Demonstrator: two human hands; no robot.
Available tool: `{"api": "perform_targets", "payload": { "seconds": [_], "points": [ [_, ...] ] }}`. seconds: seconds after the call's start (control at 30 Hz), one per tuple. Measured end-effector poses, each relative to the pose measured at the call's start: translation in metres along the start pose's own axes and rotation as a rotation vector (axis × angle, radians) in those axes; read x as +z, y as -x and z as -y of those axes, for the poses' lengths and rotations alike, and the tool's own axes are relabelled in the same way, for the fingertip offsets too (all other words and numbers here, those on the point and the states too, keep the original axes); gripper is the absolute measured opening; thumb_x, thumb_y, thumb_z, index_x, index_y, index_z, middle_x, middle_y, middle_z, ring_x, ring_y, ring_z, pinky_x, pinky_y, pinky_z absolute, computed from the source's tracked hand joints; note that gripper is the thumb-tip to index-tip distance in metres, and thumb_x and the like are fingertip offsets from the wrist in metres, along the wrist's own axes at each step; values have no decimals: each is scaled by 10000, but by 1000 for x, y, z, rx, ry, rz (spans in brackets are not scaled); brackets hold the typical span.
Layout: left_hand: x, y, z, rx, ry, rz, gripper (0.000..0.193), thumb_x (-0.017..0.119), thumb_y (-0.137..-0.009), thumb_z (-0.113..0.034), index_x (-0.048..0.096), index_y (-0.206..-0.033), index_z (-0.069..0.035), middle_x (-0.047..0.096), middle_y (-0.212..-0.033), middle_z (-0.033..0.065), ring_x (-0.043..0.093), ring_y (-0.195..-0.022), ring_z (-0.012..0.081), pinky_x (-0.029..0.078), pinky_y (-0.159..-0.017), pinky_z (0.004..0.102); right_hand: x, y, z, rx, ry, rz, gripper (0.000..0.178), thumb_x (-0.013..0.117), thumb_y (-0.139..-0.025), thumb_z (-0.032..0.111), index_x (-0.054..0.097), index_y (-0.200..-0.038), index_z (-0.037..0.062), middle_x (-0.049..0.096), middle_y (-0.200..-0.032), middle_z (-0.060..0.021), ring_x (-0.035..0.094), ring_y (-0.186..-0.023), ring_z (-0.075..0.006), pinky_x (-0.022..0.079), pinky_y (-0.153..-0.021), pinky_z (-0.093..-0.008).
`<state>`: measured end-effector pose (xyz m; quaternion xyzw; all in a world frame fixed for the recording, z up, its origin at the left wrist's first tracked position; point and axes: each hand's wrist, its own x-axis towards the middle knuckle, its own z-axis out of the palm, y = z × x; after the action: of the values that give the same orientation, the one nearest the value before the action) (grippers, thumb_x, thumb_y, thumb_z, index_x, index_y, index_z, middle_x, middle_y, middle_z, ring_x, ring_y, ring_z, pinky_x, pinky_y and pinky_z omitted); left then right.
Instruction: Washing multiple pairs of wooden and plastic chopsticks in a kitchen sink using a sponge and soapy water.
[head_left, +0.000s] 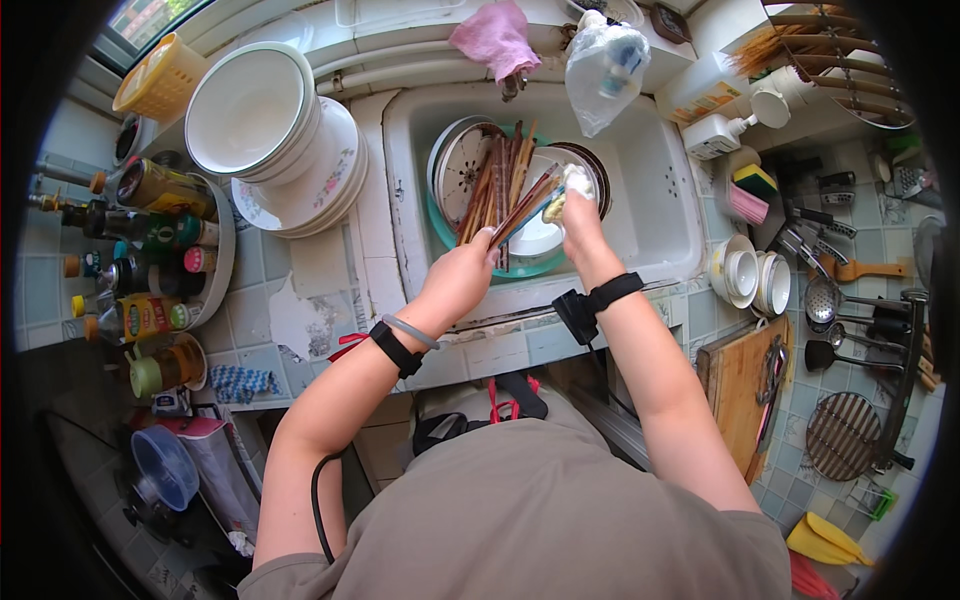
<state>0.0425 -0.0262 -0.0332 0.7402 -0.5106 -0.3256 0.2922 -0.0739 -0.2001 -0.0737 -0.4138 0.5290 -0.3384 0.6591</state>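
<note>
Over the sink, my left hand [460, 278] is closed round the lower ends of several chopsticks [524, 207], which slant up to the right. My right hand [583, 226] grips a pale yellow-and-white, foamy-looking sponge [556, 207] at their far ends. Beneath both hands a teal basin [540, 266] stands in the white sink [650, 215]. Plates and bowls [467, 160] lie in it, with a heap of loose brown chopsticks [482, 195] across them. My hands partly cover the dishes.
Stacked white bowls [245, 105] and flowered plates [320, 190] stand left of the sink. Bottles [160, 265] crowd a tray farther left. A pink cloth [495, 40] covers the tap. Small bowls [740, 270] and a cutting board [735, 385] are on the right.
</note>
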Motion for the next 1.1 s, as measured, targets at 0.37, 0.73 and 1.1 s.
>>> {"api": "perform_targets", "payload": {
  "seconds": [0.37,0.73,1.1],
  "points": [
    [-4,14,-11,85,-60,76,216,465,-916,-233,462,-1025,-47,595,-708,208,580,-690,395,445,-602,488,-26,-16,3,-263,773,114,347,526,-851,293,605,-988,-15,628,-964,-208,585,-922,-337,446,-780,-359],
    [-2,17,7,75,30,81,277,463,-923,-264,464,-1116,-65,603,-782,219,577,-733,401,435,-620,494,-37,-35,7,355,-371,225,310,347,-959,259,559,-918,37,605,-808,-82,590,-723,-213,502,-653,-336],
    [13,-15,2,141,-284,-192,264,460,-847,-73,460,-1072,65,592,-811,222,611,-705,367,506,-598,425,59,68,-3,-9,208,226,87,505,-865,112,523,-920,47,547,-793,-25,532,-696,-142,432,-593,-303]
  ]
}}
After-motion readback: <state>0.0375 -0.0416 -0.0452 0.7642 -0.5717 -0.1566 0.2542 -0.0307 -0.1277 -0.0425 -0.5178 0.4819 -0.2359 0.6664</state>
